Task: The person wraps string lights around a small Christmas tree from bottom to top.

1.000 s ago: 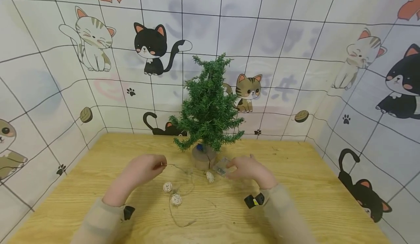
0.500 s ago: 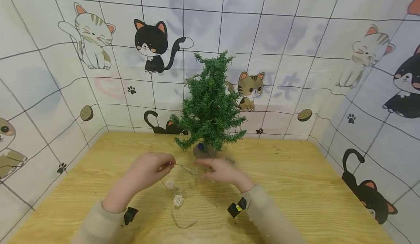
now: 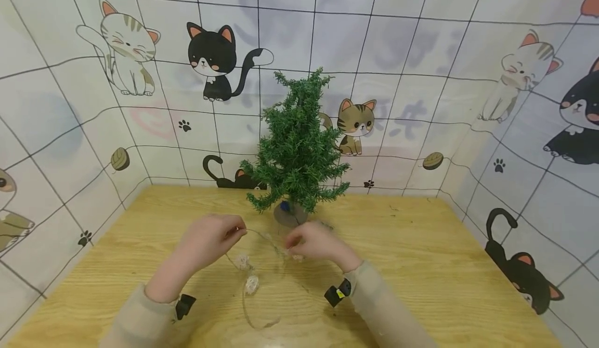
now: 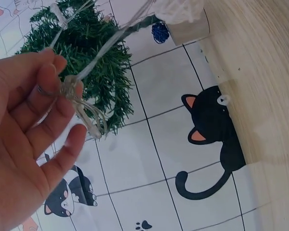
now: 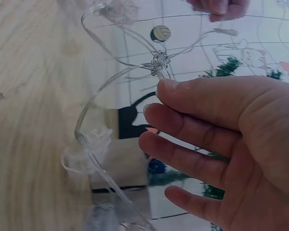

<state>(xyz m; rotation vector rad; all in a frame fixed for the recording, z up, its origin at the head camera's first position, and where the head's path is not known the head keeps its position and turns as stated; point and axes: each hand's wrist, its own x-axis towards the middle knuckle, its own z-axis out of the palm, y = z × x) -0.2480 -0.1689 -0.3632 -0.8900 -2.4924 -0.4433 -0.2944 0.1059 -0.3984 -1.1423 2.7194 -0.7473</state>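
My left hand [image 3: 210,236] pinches the thin clear wire of a light string between thumb and fingers; in the left wrist view a small wire tangle [image 4: 70,89] shows at the fingertips. Close to its right, my right hand [image 3: 318,244] pinches the same string with thumb and forefinger, right below a knotted wire bunch [image 5: 160,60]; its other fingers are loosely bent. White woven balls [image 3: 251,284] hang along the string, two lying on the table between the hands. Another ball [image 5: 94,149] shows near the pot in the right wrist view.
A small green artificial tree [image 3: 299,150] stands behind the hands in a round pot [image 3: 281,218], with a blue ball [image 3: 284,206] at its base. A clear plastic piece [image 5: 100,219] is partly seen beside the pot. Cat-patterned cloth [image 3: 398,51] encloses the wooden table [image 3: 398,275].
My right hand has left the clear flat box beside the pot, moved left and taken hold of the string. My left hand has shifted slightly right, still holding the wire.
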